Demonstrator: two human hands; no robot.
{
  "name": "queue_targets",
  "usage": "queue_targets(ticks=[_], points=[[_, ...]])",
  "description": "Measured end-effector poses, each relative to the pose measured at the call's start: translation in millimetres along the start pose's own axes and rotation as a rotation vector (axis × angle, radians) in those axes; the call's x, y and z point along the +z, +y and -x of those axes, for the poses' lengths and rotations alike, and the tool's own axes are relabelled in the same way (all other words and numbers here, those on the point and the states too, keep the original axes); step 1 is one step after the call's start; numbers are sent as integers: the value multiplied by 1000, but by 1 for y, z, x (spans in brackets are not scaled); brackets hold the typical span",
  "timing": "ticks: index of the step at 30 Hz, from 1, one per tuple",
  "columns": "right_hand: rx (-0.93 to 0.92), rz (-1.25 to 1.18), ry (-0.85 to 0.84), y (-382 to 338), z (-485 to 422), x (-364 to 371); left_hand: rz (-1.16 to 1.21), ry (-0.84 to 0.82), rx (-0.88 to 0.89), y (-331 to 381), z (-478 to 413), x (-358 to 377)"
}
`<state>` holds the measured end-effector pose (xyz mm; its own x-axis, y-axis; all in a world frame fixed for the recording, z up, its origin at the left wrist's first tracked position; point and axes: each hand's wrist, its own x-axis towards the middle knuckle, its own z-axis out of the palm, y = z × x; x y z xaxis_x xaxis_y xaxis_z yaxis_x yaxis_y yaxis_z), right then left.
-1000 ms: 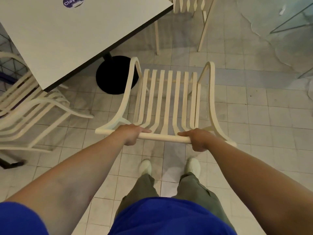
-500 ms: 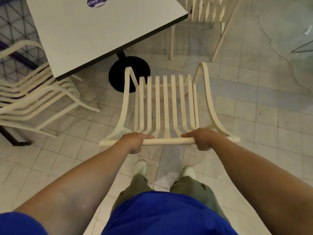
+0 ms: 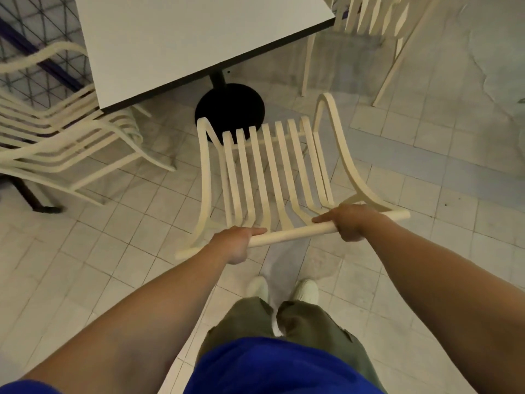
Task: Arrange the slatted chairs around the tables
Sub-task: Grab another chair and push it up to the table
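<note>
Slatted chair (image 3: 272, 177) ahead of my fingers, seat facing worktop (image 3: 199, 38). Left hand (image 3: 235, 245) and right hand (image 3: 348, 221) wrapped around top rail, fingers curled shut; I judge two-handed hold keeps steering square. Stacked chairs (image 3: 56, 149) far left.
</note>
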<state>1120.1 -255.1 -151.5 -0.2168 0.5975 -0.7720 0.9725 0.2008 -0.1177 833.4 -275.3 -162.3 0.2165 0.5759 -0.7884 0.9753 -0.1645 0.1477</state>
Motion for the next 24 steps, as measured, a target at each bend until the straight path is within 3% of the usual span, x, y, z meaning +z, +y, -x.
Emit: queue_targets(ticks=[11, 24], points=[[130, -13, 105, -7, 7, 2, -12, 9, 47, -4, -6, -1], [-16, 0, 8, 4, -3, 3, 10, 28, -50, 3, -1, 1]])
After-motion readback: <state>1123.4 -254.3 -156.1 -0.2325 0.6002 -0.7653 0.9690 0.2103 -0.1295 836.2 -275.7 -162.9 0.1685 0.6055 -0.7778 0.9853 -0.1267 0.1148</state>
